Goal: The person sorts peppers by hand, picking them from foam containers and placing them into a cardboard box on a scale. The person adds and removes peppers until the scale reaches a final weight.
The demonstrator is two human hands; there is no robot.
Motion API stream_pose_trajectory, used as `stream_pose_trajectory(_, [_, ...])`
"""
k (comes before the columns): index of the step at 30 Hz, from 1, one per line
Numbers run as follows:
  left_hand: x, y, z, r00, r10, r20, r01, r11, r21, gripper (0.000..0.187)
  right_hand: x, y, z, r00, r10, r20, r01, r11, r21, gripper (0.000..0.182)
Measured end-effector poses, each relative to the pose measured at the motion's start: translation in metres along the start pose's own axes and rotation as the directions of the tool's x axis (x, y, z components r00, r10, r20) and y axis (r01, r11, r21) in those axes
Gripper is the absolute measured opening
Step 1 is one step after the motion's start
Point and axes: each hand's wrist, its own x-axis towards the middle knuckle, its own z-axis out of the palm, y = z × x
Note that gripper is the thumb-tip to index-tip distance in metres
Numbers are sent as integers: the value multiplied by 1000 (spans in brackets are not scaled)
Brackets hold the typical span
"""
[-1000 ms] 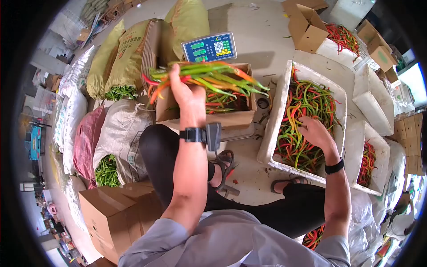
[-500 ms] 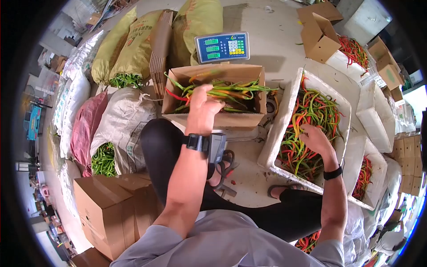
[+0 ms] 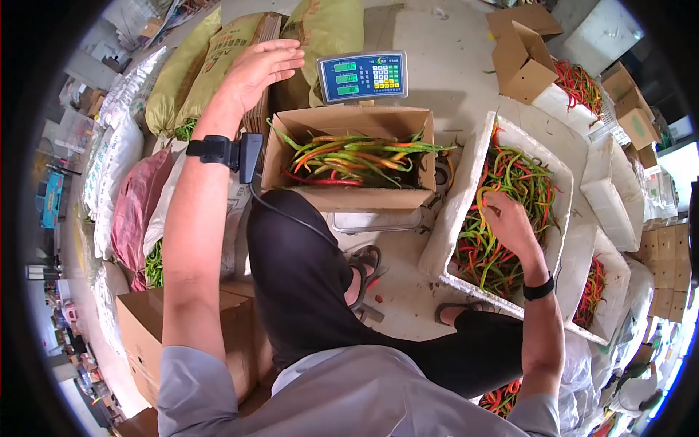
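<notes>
My left hand point(image 3: 263, 69) is raised above the stack of flattened cardboard point(image 3: 256, 120), fingers stretched out and holding nothing. To its right a cardboard box point(image 3: 349, 198) sits on the scale platform point(image 3: 375, 221), with long green, red and orange chili peppers point(image 3: 357, 159) lying lengthwise inside. Behind the box stands the scale's display point(image 3: 362, 77), lit green. My right hand point(image 3: 510, 224) is inside a white foam box point(image 3: 435, 251) full of mixed chili peppers point(image 3: 520, 178). Its fingers are pinched at a yellow-orange chili pepper point(image 3: 480, 197), their tips partly hidden.
Yellow-green sacks point(image 3: 324, 36) stand behind the cardboard. Left are a pink sack point(image 3: 138, 207) and a closed carton point(image 3: 164, 335) near my elbow. More foam boxes point(image 3: 611, 175) with red peppers stand at right. My knee point(image 3: 291, 240) is just in front of the scale.
My left hand has left the peppers in the cardboard box and swung up and left, its fingers now straight. My right hand has shifted slightly within the foam box.
</notes>
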Motion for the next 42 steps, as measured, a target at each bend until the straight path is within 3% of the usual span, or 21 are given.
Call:
stream_pose_trajectory(1, [1,-2,-3,1000,4,-5,-4,1000,-7,49,7,-13,2,1000,-5,0,5,1000,-8,31])
stream_pose_trajectory(4, [-11,-11,1,993,-103,62,49,817,574,52,30,-72,5,973,-139,-182,149,988,41,38])
stream_pose_trajectory(6, [-9,-34,3,919,-287,272,1,691,723,68,58,-104,15,885,-418,-207,376,902,-211,42])
stream_pose_trajectory(7, [-12,-38,12,851,-414,324,-35,571,820,76,75,-117,25,894,-429,-131,385,884,-267,51])
stream_pose_trajectory(11, [-14,-93,28,764,-545,346,-330,131,935,114,137,-140,78,916,-398,48,354,745,-566,69])
stream_pose_trajectory(12, [-25,-91,40,762,-565,316,-416,-53,908,118,152,-132,94,951,-243,191,309,737,-601,69])
stream_pose_trajectory(13, [-33,-99,42,775,-556,302,-457,-163,874,116,165,-125,108,944,-73,322,273,719,-639,69])
stream_pose_trajectory(15, [-21,-138,32,793,-572,212,-448,-311,838,80,182,-107,129,931,-44,362,276,731,-624,62])
stream_pose_trajectory(16, [-17,-142,28,790,-575,210,-448,-309,839,80,187,-109,130,918,-14,397,276,741,-613,55])
stream_pose_trajectory(19, [-9,-155,21,917,-334,217,-286,-173,943,9,199,-116,126,931,-183,317,339,760,-555,37])
stream_pose_trajectory(21, [-1,-120,17,959,-182,218,-217,28,976,14,197,-138,116,925,-193,328,351,769,-535,23])
stream_pose_trajectory(23, [-7,-119,17,936,-149,319,-324,-14,946,17,195,-146,120,896,-261,358,413,787,-458,27])
stream_pose_trajectory(24, [-11,-119,18,904,-107,414,-422,-65,904,19,197,-143,130,887,-164,433,372,808,-457,40])
stream_pose_trajectory(25, [-14,-143,21,872,-309,380,-416,-57,908,26,197,-121,151,886,-163,434,372,807,-459,40])
stream_pose_trajectory(27, [-22,-173,31,785,-418,458,-444,137,886,23,201,-72,190,877,-151,455,377,805,-458,73])
stream_pose_trajectory(28, [-22,-167,40,785,-358,506,-499,118,858,23,203,-82,177,853,-169,494,419,785,-456,94])
stream_pose_trajectory(31, [-5,-140,34,807,-288,516,-446,278,851,25,189,-120,122,855,-218,470,386,873,-298,97])
stream_pose_trajectory(32, [-9,-127,26,839,-189,511,-466,237,853,27,187,-120,115,861,-213,461,382,870,-311,83])
stream_pose_trajectory(35, [-6,-66,21,836,-389,386,-477,-167,863,19,184,-120,110,873,-193,448,381,844,-379,62])
stream_pose_trajectory(41, [-3,-7,17,882,-406,239,-402,-384,831,20,188,-108,146,843,-396,364,525,752,-399,35])
stream_pose_trajectory(42, [1,-4,10,870,-417,265,-416,-327,849,25,195,-100,165,847,-352,399,511,745,-428,45])
